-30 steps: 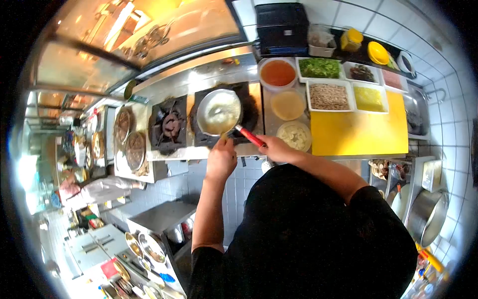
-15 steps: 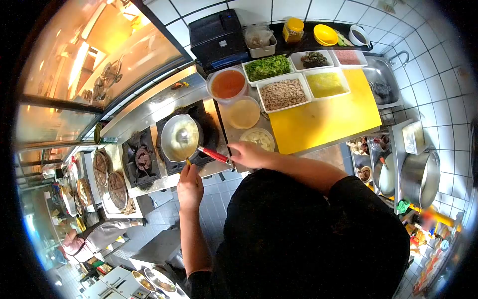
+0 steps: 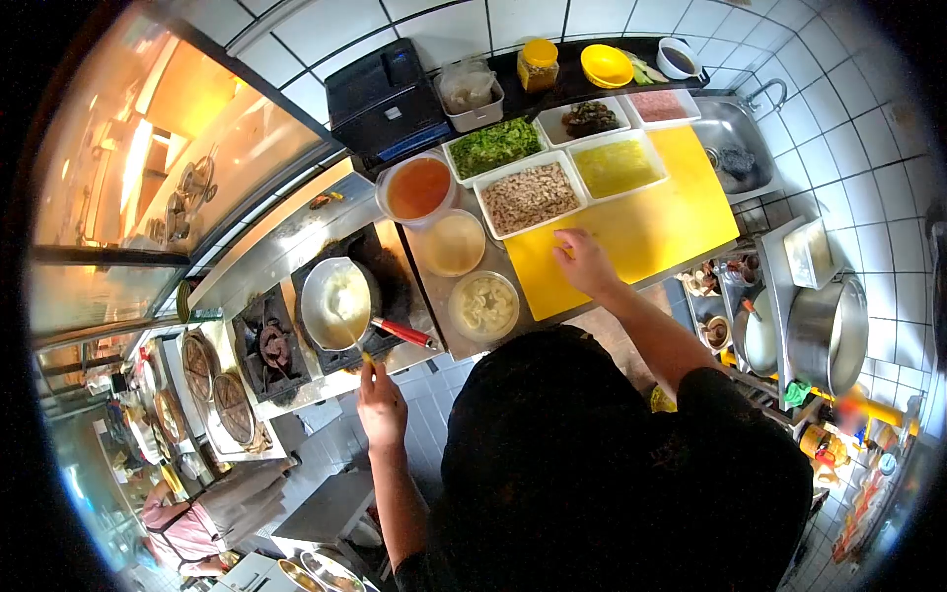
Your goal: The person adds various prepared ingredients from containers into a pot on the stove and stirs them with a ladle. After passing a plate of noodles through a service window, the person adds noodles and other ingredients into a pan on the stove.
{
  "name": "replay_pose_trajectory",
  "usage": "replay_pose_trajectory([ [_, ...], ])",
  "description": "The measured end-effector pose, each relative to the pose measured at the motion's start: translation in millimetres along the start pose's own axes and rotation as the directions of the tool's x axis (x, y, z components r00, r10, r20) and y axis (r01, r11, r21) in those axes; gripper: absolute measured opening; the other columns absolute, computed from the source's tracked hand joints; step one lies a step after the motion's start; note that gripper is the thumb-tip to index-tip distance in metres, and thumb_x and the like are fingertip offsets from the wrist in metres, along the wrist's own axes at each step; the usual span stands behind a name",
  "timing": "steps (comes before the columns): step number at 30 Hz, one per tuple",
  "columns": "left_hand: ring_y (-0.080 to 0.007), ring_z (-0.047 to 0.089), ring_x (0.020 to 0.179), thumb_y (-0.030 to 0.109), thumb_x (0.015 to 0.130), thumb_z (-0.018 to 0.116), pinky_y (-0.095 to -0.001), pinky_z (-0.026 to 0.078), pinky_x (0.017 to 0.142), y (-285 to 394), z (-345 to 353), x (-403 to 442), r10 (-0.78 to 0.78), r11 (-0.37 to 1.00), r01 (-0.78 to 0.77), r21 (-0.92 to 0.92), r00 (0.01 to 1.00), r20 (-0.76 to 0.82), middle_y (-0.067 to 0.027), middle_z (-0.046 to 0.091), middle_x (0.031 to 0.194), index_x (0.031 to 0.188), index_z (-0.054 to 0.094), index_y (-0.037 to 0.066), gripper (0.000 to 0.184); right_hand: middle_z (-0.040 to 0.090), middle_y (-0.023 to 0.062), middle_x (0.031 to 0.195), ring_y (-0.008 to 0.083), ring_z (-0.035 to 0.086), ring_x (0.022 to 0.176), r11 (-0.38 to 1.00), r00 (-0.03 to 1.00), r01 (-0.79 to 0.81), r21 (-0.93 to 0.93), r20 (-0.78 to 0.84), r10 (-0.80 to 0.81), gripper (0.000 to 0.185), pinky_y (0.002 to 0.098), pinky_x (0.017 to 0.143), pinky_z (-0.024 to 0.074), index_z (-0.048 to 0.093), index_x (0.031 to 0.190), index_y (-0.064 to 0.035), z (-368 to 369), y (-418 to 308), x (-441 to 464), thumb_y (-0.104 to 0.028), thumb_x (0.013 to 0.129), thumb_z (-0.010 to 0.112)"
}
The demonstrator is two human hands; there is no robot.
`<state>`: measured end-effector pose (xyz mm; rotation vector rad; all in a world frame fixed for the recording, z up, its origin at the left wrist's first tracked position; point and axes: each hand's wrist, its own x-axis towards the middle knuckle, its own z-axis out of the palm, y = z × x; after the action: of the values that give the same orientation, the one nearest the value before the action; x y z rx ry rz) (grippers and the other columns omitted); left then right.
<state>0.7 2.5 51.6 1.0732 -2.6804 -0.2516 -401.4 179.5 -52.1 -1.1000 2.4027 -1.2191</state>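
My left hand is closed round the handle of a thin stirring utensil, whose far end reaches into the pan. The silver pan sits on a black burner, with a pale, creamy mixture in it. Its red handle points right, with no hand on it. Over the yellow cutting board is my right hand, empty, fingers loosely apart. Just beyond it lies a white tray of chopped, brownish pieces. A bowl of pale slices stands between the pan handle and the board.
A tub of orange liquid and a tub of beige liquid stand right of the stove. Trays of chopped greens and yellow liquid line the board's back. A sink is at right. Another person is at lower left.
My right hand has let go of the red pan handle and moved right, over the yellow board. My left hand keeps hold of the utensil in the pan. The whole view has shifted slightly.
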Motion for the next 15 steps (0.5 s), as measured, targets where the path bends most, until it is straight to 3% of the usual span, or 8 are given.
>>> replay_pose_trajectory([
  [1, -0.0447, 0.064, 0.105, -0.001, 0.089, 0.057, -0.0474, 0.056, 0.088, -3, 7, -1, -0.004, 0.999, 0.006, -0.035, 0.999, 0.051, -0.0278, 0.061, 0.123, 0.121, 0.061, -0.003, 0.033, 0.066, 0.0191, 0.112, 0.0382, 0.064, 0.101, 0.997, 0.999, 0.041, -0.059, 0.002, -0.041, 0.03, 0.0466, 0.085, 0.0538, 0.065, 0.115, -0.0038, -3, 6, -1, -0.014, 0.087, 0.069],
  [3, -0.045, 0.064, 0.105, -0.002, 0.088, 0.057, -0.0471, 0.056, 0.088, -8, 8, -1, 0.024, 1.0, -0.024, -0.01, 0.999, -0.044, -0.0284, 0.06, 0.124, 0.124, 0.06, -0.002, 0.036, 0.066, 0.0189, 0.111, 0.0375, 0.064, 0.101, 0.976, 0.993, 0.118, -0.182, 0.003, -0.12, 0.029, 0.0467, 0.085, 0.0537, 0.065, 0.115, -0.004, -12, 15, 0, -0.014, 0.087, 0.068],
  [5, -0.0453, 0.064, 0.107, -0.003, 0.088, 0.057, -0.0466, 0.056, 0.088, -3, 10, -2, -0.002, 1.0, 0.001, -0.009, 0.996, -0.089, -0.0294, 0.059, 0.125, 0.126, 0.06, -0.001, 0.038, 0.067, 0.0187, 0.11, 0.0374, 0.064, 0.101, 0.978, 0.994, 0.113, -0.177, 0.008, -0.113, 0.028, 0.0471, 0.085, 0.0534, 0.066, 0.114, -0.004, -19, 21, -1, -0.014, 0.087, 0.068],
  [8, -0.0452, 0.064, 0.109, -0.002, 0.09, 0.057, -0.0464, 0.056, 0.088, -17, 30, -8, 0.003, 0.999, -0.005, 0.044, 0.999, 0.05, -0.0285, 0.06, 0.125, 0.126, 0.061, 0.0, 0.036, 0.067, 0.0177, 0.107, 0.038, 0.064, 0.101, 0.986, 0.992, 0.122, -0.114, -0.001, -0.123, 0.026, 0.0475, 0.085, 0.0529, 0.066, 0.111, -0.0038, -18, 26, 0, -0.015, 0.087, 0.068],
  [12, -0.0425, 0.066, 0.106, -0.005, 0.088, 0.058, -0.0457, 0.058, 0.081, 6, 4, 5, 0.033, 0.997, -0.022, 0.071, 0.986, -0.166, -0.0268, 0.06, 0.126, 0.126, 0.062, -0.001, 0.039, 0.067, 0.0163, 0.104, 0.0377, 0.064, 0.099, 0.988, 0.991, 0.131, -0.081, 0.001, -0.131, 0.024, 0.0483, 0.086, 0.051, 0.066, 0.11, -0.0045, -26, 29, 5, -0.015, 0.089, 0.065],
  [13, -0.0414, 0.067, 0.105, -0.006, 0.087, 0.058, -0.0429, 0.059, 0.08, 22, -8, 10, -0.048, 0.995, 0.06, 0.074, 0.987, -0.151, -0.0261, 0.061, 0.125, 0.126, 0.062, -0.001, 0.039, 0.067, 0.0159, 0.103, 0.0372, 0.063, 0.098, 0.982, 0.991, 0.133, -0.131, 0.012, -0.133, 0.024, 0.0486, 0.086, 0.0502, 0.066, 0.11, -0.0054, -33, 27, 7, -0.015, 0.088, 0.066],
  [15, -0.0411, 0.068, 0.103, -0.006, 0.087, 0.057, -0.0417, 0.059, 0.08, 45, -25, 21, -0.006, 1.0, 0.001, -0.026, 0.982, -0.188, -0.0257, 0.062, 0.124, 0.125, 0.063, -0.002, 0.039, 0.066, 0.0149, 0.102, 0.0364, 0.063, 0.096, 0.964, 0.99, 0.144, -0.223, 0.029, -0.141, 0.023, 0.0491, 0.086, 0.0485, 0.066, 0.11, -0.0071, -41, 22, 12, -0.015, 0.088, 0.066],
])
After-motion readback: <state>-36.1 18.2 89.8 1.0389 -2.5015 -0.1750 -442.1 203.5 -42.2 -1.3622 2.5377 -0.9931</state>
